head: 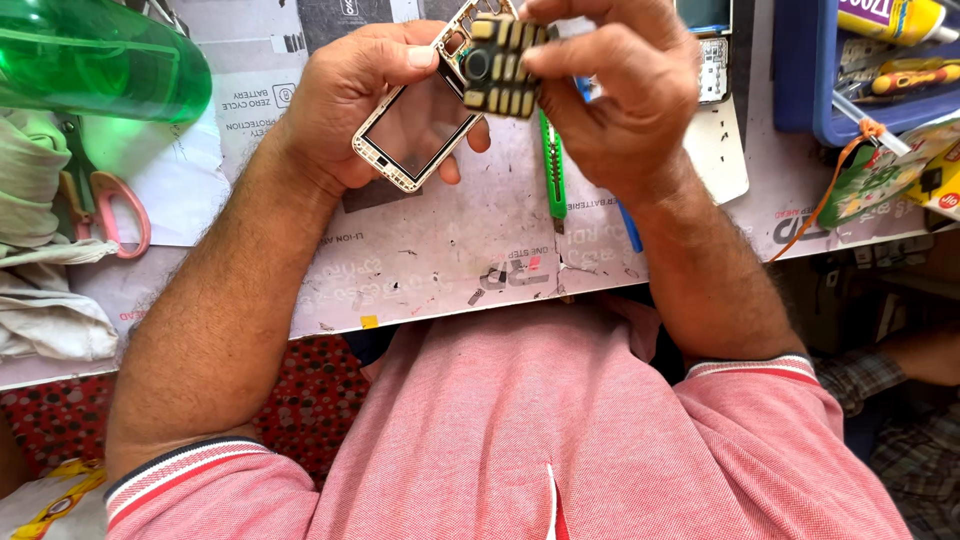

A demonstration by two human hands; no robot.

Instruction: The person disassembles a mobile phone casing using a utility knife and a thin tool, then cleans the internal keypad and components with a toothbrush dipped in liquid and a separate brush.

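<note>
Green bottle (95, 60) upper left, scissors (105, 205) below it; top centre, left hand (350, 100) curls around the phone frame (425, 125), right hand (620, 90) pinches the keypad (500, 65) against it, green cutter (552, 170) beneath

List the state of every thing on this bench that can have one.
phone frame: bare, held in left hand
keypad: loose, pinched by right hand
utility knife: lying flat
scissors: lying on paper
green bottle: on its side
</note>
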